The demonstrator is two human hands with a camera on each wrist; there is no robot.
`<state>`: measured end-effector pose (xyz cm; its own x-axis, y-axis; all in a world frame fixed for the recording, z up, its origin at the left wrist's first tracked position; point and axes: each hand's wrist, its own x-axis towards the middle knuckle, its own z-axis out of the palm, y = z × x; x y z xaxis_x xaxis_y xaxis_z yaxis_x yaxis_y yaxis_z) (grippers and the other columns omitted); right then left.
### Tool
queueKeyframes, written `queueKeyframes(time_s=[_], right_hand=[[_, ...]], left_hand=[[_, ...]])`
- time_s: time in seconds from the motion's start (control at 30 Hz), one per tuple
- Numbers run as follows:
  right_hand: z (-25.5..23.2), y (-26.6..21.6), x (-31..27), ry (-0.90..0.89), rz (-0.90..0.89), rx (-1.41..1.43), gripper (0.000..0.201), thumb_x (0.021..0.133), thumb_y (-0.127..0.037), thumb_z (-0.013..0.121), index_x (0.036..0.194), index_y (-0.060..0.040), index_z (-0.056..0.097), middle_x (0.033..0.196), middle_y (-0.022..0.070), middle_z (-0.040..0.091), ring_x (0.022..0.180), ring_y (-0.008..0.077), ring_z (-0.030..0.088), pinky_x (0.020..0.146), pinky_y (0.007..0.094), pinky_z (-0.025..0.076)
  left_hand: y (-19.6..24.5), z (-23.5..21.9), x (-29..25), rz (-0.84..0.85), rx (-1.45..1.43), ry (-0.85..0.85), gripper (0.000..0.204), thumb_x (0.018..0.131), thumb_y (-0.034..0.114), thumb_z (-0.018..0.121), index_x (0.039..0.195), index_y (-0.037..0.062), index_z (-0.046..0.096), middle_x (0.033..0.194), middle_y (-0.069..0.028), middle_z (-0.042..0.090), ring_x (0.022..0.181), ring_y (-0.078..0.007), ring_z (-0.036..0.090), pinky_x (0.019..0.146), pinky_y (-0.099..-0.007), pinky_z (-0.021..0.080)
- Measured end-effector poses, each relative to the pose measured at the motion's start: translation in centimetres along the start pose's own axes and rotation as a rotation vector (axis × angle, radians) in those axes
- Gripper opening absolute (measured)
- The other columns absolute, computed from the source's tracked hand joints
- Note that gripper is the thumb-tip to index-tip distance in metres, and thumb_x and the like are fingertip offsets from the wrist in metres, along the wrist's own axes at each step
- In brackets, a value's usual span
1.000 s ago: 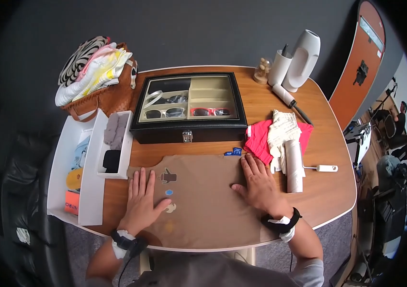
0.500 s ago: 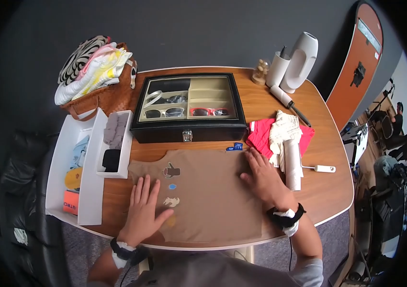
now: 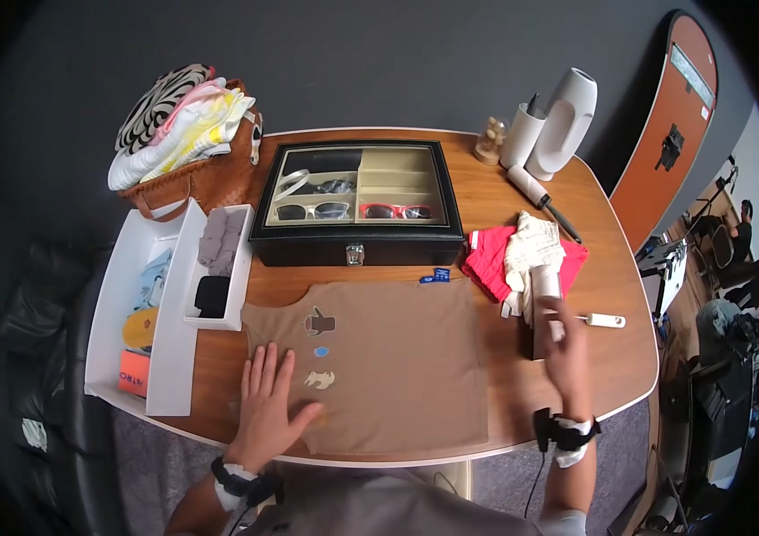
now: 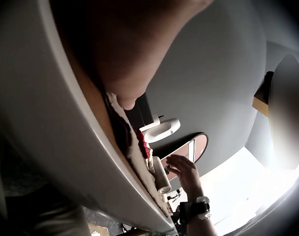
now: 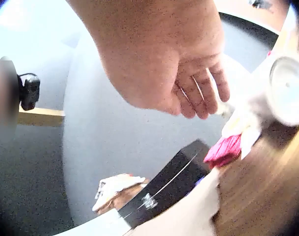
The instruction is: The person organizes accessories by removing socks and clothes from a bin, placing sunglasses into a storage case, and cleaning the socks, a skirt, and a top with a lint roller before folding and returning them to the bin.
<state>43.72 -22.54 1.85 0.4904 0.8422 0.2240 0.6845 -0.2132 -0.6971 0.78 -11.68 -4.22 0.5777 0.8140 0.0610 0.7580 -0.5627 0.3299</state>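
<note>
A brown sleeveless top point(image 3: 397, 366), printed with small animal and blue patches, lies spread flat on the wooden table. My left hand point(image 3: 267, 411) rests on its left edge, fingers straight and thumb spread. Over to the right, my right hand point(image 3: 567, 362) hovers by a lint roller point(image 3: 546, 282) and hides part of it; the white handle point(image 3: 607, 320) points right. In the right wrist view the fingers point(image 5: 203, 93) hang loosely bent, holding nothing, with the roller's round end point(image 5: 287, 88) beside them. Under the roller lie cream and red garments point(image 3: 531, 250).
A black glasses case point(image 3: 357, 246) with a glass lid stands behind the top. White boxes point(image 3: 171, 357) holding folded items line the left side. A brown basket point(image 3: 219, 183) heaped with clothes sits at back left. Another roller point(image 3: 529, 186) and a white vase point(image 3: 567, 125) stand back right.
My right hand has lifted off the top's right edge and moved right to the lint roller. My left hand stays on the top, slightly nearer the front. The top has flattened out.
</note>
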Motion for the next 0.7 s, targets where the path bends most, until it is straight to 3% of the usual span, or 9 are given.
queueKeyframes(time_s=[0.07, 0.13, 0.17, 0.27, 0.4, 0.5, 0.6, 0.7], right_hand=[[-3.2, 4.2, 0.2, 0.202, 0.105, -0.120, 0.040, 0.091, 0.009, 0.050, 0.128, 0.0019, 0.061, 0.120, 0.0243, 0.067, 0.111, 0.0431, 0.063, 0.097, 0.0482, 0.051], [-6.1, 12.9, -0.1, 0.290, -0.036, -0.551, 0.058, 0.082, 0.014, 0.047, 0.137, -0.0020, 0.057, 0.131, 0.0233, 0.063, 0.126, 0.0420, 0.056, 0.107, 0.0474, 0.045], [-7.2, 15.7, -0.7, 0.230, 0.034, -0.668, 0.069, 0.078, 0.013, 0.046, 0.144, -0.0053, 0.053, 0.144, 0.0208, 0.056, 0.139, 0.0396, 0.046, 0.116, 0.0494, 0.036], [-9.0, 18.6, -1.3, 0.034, 0.235, -0.672, 0.068, 0.079, 0.009, 0.048, 0.146, -0.0048, 0.051, 0.151, 0.0190, 0.051, 0.143, 0.0399, 0.042, 0.119, 0.0521, 0.032], [-8.4, 15.5, -0.9, 0.023, 0.374, -0.741, 0.053, 0.084, -0.001, 0.057, 0.135, -0.0136, 0.061, 0.139, 0.0163, 0.055, 0.133, 0.0371, 0.049, 0.115, 0.0552, 0.033], [-9.1, 19.3, -1.6, 0.087, 0.157, -0.825, 0.043, 0.087, -0.008, 0.064, 0.129, -0.0150, 0.063, 0.129, 0.0147, 0.058, 0.130, 0.0348, 0.050, 0.111, 0.0570, 0.034], [-11.3, 16.7, -1.9, 0.009, 0.172, -0.602, 0.034, 0.085, -0.010, 0.074, 0.118, -0.0096, 0.067, 0.114, 0.0133, 0.066, 0.118, 0.0315, 0.059, 0.105, 0.0506, 0.040], [-13.6, 10.7, -2.0, 0.009, 0.291, -0.311, 0.025, 0.080, -0.010, 0.082, 0.102, -0.0031, 0.073, 0.089, 0.0106, 0.071, 0.090, 0.0237, 0.067, 0.088, 0.0394, 0.050]], left_hand=[[0.2, -0.2, -0.4, -0.052, -0.035, 0.037, 0.086, 0.092, 0.042, 0.071, 0.157, -0.0010, 0.035, 0.163, -0.0308, 0.029, 0.153, -0.0480, 0.023, 0.124, -0.0590, 0.016], [0.7, -0.4, -0.9, -0.122, -0.072, 0.077, 0.082, 0.091, 0.033, 0.072, 0.157, -0.0008, 0.036, 0.163, -0.0299, 0.028, 0.153, -0.0475, 0.022, 0.125, -0.0585, 0.016], [1.0, -0.4, -0.9, -0.124, -0.076, 0.072, 0.082, 0.092, 0.035, 0.071, 0.157, -0.0005, 0.036, 0.163, -0.0296, 0.029, 0.153, -0.0478, 0.023, 0.125, -0.0584, 0.016], [2.5, -0.3, 0.1, 0.017, -0.080, 0.020, 0.083, 0.092, 0.039, 0.071, 0.158, 0.0020, 0.036, 0.163, -0.0295, 0.028, 0.153, -0.0482, 0.022, 0.125, -0.0586, 0.016], [6.8, 0.8, 2.5, 0.258, -0.092, -0.153, 0.085, 0.094, 0.048, 0.068, 0.160, 0.0067, 0.035, 0.166, -0.0285, 0.023, 0.154, -0.0486, 0.019, 0.124, -0.0604, 0.016], [9.9, 3.0, 3.9, 0.381, -0.117, -0.201, 0.086, 0.095, 0.053, 0.065, 0.162, 0.0107, 0.032, 0.168, -0.0268, 0.019, 0.155, -0.0478, 0.017, 0.124, -0.0617, 0.015], [11.7, 4.2, 4.3, 0.419, -0.089, -0.236, 0.086, 0.096, 0.056, 0.063, 0.163, 0.0142, 0.030, 0.169, -0.0251, 0.016, 0.155, -0.0472, 0.015, 0.124, -0.0623, 0.013], [12.5, 4.4, 4.4, 0.461, -0.086, -0.268, 0.085, 0.096, 0.056, 0.062, 0.164, 0.0172, 0.029, 0.170, -0.0233, 0.015, 0.156, -0.0473, 0.014, 0.125, -0.0620, 0.011]])
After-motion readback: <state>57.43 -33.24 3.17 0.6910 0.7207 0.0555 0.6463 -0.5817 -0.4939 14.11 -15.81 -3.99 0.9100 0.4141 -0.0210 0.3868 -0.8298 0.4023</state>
